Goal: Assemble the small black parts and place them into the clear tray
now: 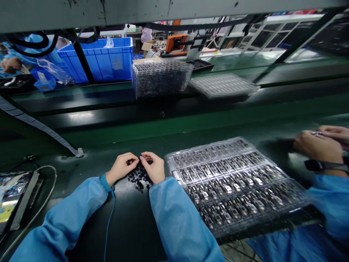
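Observation:
My left hand (123,168) is closed in a pinch above a heap of small black pieces (139,179) on the dark green bench. Close beside it, my right hand (154,167) also has its fingertips pinched together. Whatever sits between the fingers of either hand is too small to make out. A blue wrist strap (105,182) with a thin cord is around my left wrist. Right of my hands lies a clear plastic tray (170,157), its rows filled with many small metal-and-black parts (227,188).
A co-worker's hands (319,145) hold a small part at the right. Across the bench stand a blue bin (109,60), a stack of clear trays (160,80) and another tray (225,85). A wrapped cable (40,125) slants down at left. An overhead beam (163,11) crosses the top.

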{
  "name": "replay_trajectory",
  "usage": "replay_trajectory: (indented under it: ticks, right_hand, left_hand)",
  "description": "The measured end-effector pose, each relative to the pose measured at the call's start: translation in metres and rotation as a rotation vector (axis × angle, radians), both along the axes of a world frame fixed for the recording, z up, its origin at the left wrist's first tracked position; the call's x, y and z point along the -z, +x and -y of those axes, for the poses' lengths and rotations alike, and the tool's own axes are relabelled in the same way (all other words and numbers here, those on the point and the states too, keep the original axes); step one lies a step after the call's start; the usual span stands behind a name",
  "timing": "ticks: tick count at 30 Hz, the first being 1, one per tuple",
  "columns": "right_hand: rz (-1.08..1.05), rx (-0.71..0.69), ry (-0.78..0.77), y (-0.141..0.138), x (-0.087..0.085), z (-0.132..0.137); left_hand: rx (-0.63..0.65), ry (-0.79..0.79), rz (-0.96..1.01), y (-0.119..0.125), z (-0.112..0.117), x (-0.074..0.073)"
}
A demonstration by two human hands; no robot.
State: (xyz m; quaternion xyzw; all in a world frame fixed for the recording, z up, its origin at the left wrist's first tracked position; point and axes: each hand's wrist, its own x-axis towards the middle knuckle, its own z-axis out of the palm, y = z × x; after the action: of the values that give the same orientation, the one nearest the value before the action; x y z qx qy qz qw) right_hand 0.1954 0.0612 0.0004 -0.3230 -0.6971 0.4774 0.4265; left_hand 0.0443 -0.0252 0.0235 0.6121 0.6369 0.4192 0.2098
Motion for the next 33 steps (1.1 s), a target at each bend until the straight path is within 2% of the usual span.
replay_trajectory:
  ticks: [26,33]
  right_hand:
    - [-0.009,0.000,0.001,0.0004,0.0003,-0.0003]
    - [-0.017,0.001,0.001,0.0002,-0.0004,-0.0008]
  left_hand:
    - [-0.005,0.000,-0.004,0.0009,0.0003,-0.0019]
    - [-0.044,0.021,0.001,0.0010,0.0005,-0.0037]
